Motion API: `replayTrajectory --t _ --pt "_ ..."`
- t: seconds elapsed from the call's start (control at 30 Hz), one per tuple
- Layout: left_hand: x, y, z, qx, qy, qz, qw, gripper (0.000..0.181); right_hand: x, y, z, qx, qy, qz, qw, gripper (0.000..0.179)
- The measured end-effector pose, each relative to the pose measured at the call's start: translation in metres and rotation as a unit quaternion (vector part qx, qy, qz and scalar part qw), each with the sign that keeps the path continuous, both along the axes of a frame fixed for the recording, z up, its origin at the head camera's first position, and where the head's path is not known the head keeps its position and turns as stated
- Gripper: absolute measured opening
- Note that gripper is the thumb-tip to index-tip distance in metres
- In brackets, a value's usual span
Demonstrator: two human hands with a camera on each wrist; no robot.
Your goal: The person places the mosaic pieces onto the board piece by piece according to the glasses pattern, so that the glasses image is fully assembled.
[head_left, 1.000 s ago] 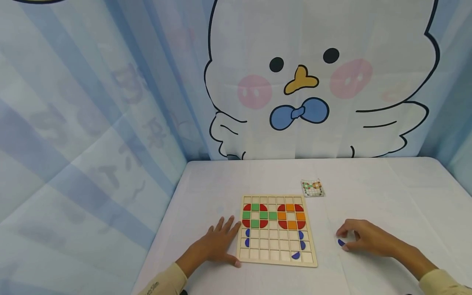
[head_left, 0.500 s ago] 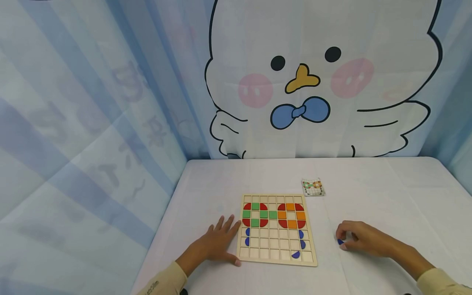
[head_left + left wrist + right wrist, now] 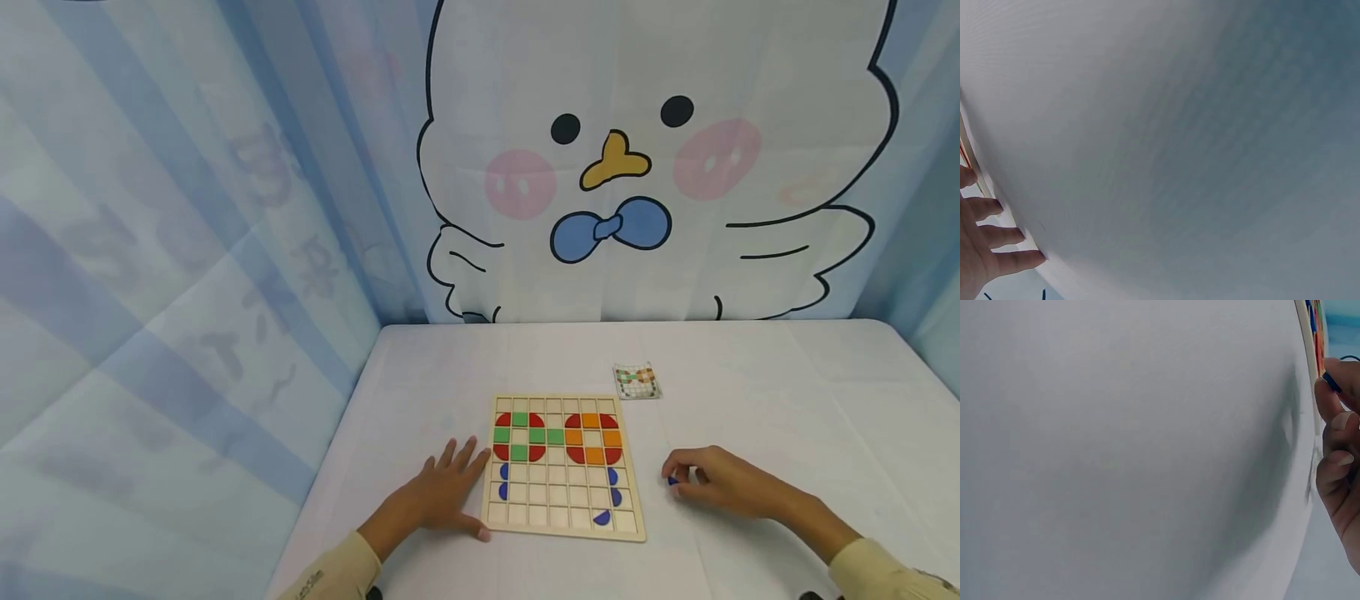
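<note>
A square wooden grid board (image 3: 555, 497) lies on the white table, bearing red, green and orange pieces in two ring shapes. Blue half-round pieces sit in its lower cells, two on the left side and three on the right, such as one half-round piece (image 3: 602, 518) in the bottom row. My left hand (image 3: 444, 493) rests spread on the table, fingertips and thumb at the board's left edge. To the right of the board, my right hand (image 3: 720, 481) pinches a small blue piece (image 3: 1331, 382) between thumb and forefinger; its outline is partly hidden.
A small printed pattern card (image 3: 637, 381) lies just beyond the board's upper right corner. The white tabletop (image 3: 810, 392) stretches back to a curtain (image 3: 600, 292) with a cartoon print. Another curtain (image 3: 187, 333) hangs along the left side.
My right hand has lifted the blue piece from the table and moved slightly left, toward the board. The left hand and the board have stayed in place.
</note>
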State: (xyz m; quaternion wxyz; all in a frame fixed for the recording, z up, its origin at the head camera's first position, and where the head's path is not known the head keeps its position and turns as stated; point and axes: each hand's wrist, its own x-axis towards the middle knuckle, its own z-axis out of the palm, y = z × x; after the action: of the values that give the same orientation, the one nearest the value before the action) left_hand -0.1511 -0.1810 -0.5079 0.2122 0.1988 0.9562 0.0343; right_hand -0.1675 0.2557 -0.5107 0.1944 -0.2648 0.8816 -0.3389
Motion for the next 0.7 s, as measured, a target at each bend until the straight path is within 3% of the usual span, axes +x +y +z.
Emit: replayTrajectory --t 0.37,0.7 --pt "0.000 0.000 -0.001 -0.006 0.001 0.000 1.0000 0.119 -0.016 -0.057 0.007 -0.068 -0.044 0.064 0.9947 0.018" --pt "-0.001 0.000 -0.002 -0.012 0.002 -0.001 0.9999 0.119 -0.021 -0.119 0.008 -0.072 -0.030 0.131 0.9883 0.015"
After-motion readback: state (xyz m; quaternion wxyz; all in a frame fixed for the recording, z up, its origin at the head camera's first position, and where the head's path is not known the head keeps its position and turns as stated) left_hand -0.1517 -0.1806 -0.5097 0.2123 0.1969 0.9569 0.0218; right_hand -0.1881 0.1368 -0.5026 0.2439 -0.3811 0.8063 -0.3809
